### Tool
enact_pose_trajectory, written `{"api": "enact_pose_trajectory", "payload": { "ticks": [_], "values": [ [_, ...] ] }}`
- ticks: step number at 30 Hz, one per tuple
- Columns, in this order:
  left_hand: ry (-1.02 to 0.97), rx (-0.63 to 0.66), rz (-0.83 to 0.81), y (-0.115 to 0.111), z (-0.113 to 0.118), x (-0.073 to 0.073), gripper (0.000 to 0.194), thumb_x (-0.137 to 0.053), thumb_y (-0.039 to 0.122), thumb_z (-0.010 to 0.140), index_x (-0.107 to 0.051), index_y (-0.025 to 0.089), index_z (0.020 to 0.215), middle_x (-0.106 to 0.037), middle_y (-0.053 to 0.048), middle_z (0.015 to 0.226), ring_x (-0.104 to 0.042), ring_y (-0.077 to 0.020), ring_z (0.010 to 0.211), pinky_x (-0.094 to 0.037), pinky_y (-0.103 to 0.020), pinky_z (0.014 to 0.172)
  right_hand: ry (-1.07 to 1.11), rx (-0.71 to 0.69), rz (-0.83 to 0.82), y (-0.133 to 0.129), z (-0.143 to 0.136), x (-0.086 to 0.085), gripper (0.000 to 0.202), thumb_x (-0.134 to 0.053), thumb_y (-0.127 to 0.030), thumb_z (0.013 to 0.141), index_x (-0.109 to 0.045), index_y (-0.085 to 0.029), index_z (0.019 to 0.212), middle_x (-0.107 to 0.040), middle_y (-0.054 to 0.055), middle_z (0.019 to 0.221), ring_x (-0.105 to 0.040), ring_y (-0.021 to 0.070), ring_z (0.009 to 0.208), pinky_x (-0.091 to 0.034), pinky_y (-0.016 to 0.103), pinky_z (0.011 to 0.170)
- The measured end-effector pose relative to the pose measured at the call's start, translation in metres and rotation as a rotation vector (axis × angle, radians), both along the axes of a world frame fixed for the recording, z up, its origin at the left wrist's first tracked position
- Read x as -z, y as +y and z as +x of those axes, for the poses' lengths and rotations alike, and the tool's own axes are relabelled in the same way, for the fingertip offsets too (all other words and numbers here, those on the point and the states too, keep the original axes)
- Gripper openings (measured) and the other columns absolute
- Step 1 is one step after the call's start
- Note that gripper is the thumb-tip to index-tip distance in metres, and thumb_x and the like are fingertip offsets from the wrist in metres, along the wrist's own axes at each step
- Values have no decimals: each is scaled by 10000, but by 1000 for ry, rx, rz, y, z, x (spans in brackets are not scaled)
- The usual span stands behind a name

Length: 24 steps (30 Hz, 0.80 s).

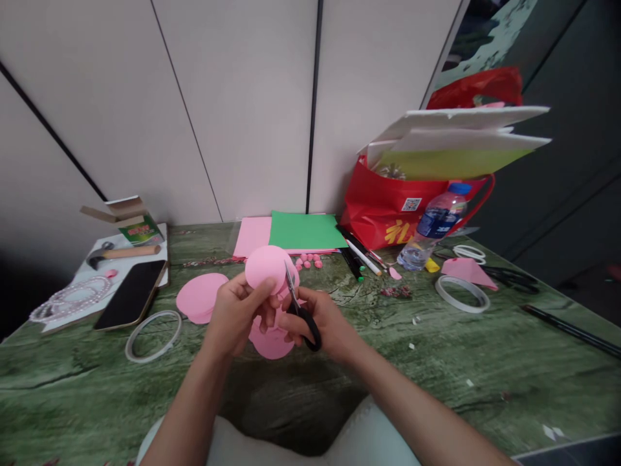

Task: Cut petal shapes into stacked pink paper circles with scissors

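Observation:
Near the middle of the view, my left hand (242, 310) pinches a round pink paper disc (264, 265) between thumb and fingers. My right hand (320, 320) is wrapped round the black handles of a pair of scissors (305, 320), whose blades point up at the right edge of the disc. Below and behind the hands, more pink paper (273, 343) lies on the table, partly hidden by the fingers. To the left of my left hand rests a stack of pink paper discs (201, 298).
Green and pink sheets (305, 231) lie behind the hands, beside pens (363, 257). A red bag (373, 200) and a water bottle (436, 223) stand at the back right. Tape rings (154, 336), a phone (132, 294) and a hammer (129, 254) are on the left.

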<state>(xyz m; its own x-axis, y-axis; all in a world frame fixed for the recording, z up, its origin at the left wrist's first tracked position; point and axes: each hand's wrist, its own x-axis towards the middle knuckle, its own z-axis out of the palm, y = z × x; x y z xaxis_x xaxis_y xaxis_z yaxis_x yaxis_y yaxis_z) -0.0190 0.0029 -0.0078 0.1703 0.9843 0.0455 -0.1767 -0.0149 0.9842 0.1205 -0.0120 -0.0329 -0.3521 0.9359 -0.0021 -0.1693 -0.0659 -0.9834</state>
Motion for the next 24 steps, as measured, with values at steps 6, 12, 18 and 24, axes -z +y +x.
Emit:
{"api": "enact_pose_trajectory", "payload": {
  "ticks": [6, 12, 18, 24],
  "values": [
    [89, -65, 24, 1, 0, 3, 214, -674, 245, 643, -542, 117, 533, -447, 58, 366, -347, -19, 304, -236, -142, 308, 16, -21, 45, 2, -1, 3, 435, -744, -409, 533, -465, -172, 767, -540, -51, 527, -473, 75, 436, -382, 210, 448],
    [128, -46, 17, 2, -2, 5, 215, -676, 246, 627, -535, 125, 517, -446, 60, 373, -335, -20, 311, -227, -149, 308, 95, 1, 27, 5, -1, 7, 513, -784, -341, 483, -449, -179, 837, -519, -54, 601, -445, 77, 531, -370, 220, 524],
    [130, -60, 16, 2, -1, 4, 206, -689, 250, 613, -542, 127, 537, -449, 64, 381, -332, -20, 316, -219, -150, 310, 80, 17, 16, 4, -1, 4, 480, -782, -343, 481, -463, -171, 797, -486, -68, 575, -407, 60, 496, -336, 207, 497],
    [127, -65, 36, 1, -1, 3, 195, -680, 247, 625, -541, 132, 553, -434, 69, 370, -321, -20, 315, -206, -151, 314, 47, 36, 19, 3, -1, 2, 455, -767, -363, 502, -464, -173, 783, -506, -66, 525, -438, 70, 456, -367, 209, 463]
  ]
}}
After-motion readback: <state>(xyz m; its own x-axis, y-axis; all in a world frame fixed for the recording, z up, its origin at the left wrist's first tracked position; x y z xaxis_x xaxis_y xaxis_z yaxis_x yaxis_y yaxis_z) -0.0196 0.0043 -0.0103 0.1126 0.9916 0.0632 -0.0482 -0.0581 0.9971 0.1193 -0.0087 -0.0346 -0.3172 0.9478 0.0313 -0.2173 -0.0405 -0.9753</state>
